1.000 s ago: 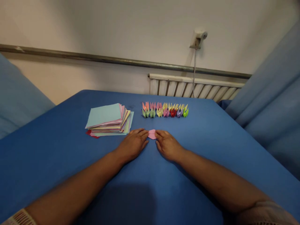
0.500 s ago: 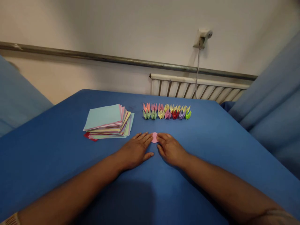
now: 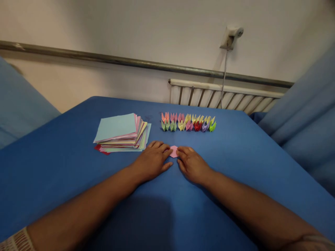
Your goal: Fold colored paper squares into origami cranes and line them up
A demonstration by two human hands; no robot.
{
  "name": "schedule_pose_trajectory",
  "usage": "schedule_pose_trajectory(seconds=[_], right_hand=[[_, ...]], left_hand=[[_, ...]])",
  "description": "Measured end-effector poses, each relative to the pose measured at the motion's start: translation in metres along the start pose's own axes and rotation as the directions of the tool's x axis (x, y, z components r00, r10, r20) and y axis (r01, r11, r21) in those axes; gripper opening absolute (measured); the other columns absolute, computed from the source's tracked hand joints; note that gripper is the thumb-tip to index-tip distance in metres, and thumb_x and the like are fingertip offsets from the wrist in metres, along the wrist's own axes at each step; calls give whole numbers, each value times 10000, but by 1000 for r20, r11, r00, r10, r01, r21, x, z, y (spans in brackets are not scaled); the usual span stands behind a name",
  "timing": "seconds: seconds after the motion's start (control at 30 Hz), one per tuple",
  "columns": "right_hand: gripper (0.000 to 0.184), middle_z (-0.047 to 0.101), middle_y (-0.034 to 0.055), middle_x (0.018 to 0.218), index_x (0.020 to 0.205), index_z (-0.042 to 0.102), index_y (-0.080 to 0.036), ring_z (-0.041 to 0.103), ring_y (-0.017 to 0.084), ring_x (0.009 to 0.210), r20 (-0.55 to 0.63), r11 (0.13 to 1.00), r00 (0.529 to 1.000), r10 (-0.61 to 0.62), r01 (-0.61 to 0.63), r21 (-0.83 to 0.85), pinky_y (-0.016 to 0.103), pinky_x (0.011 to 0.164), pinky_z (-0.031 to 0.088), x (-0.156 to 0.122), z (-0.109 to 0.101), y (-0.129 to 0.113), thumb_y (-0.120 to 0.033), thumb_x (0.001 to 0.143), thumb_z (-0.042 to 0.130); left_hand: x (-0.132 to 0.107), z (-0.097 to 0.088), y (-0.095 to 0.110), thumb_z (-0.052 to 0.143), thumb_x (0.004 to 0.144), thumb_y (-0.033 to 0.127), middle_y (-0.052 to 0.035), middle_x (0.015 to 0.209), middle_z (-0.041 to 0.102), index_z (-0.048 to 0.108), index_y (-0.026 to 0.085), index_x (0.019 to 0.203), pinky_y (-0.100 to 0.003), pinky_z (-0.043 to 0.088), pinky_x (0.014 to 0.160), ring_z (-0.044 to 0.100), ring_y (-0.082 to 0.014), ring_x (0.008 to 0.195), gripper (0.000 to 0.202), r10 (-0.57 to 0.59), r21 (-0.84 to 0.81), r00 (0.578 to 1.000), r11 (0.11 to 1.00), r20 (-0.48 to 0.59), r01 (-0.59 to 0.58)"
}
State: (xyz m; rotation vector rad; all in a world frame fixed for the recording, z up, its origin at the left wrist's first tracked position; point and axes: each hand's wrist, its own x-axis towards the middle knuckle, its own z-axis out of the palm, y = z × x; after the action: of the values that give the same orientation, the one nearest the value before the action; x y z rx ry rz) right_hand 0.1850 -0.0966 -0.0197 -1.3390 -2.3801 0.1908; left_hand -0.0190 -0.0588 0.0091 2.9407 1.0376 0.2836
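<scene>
A small folded piece of pink paper (image 3: 174, 152) lies flat on the blue-covered table between my two hands. My left hand (image 3: 154, 158) rests palm down, its index fingertip on the paper's left side and the thumb held apart, nearer to me. From the other side, the fingertips of my right hand (image 3: 193, 163) lie on the paper's right edge, with that thumb also apart. Both hands are open and partly cover the paper's ends. Beyond them stand two rows of small folded paper cranes (image 3: 189, 125) in several colours.
At the left is a thick, uneven stack of coloured paper sheets (image 3: 117, 128), light blue on top. Behind the blue table (image 3: 222, 139) are a metal rail (image 3: 146, 63), a radiator (image 3: 209, 94) and a wall socket (image 3: 229, 38) with a cord. Blue curtains (image 3: 309, 104) hang at both sides.
My left fingers have gone from lying straight to being more bent, with less of them over the paper. More of the pink paper shows. The view has shifted slightly.
</scene>
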Motion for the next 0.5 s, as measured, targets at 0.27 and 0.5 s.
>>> schedule_pose_trajectory(seconds=[0.27,0.5], right_hand=[[375,575,149,1279,1253,572,-92,504,234,1187,10,1000,1000,-7,7,-14,390,1049,401,0,0,3,-227,934,427],[359,576,159,1290,1233,588,-106,528,235,1185,21,997,998,-55,56,-59,414,1038,416,-3,-2,3,-200,948,393]], left_hand=[[4,6,-2,423,955,273,-85,1171,637,627,210,1147,-390,400,954,560,-216,1061,287,71,-97,997,993,-21,-72],[-3,-2,-13,431,946,276,-65,1099,681,689,217,1038,-363,429,894,600,-207,990,280,76,-77,997,994,-8,-76]])
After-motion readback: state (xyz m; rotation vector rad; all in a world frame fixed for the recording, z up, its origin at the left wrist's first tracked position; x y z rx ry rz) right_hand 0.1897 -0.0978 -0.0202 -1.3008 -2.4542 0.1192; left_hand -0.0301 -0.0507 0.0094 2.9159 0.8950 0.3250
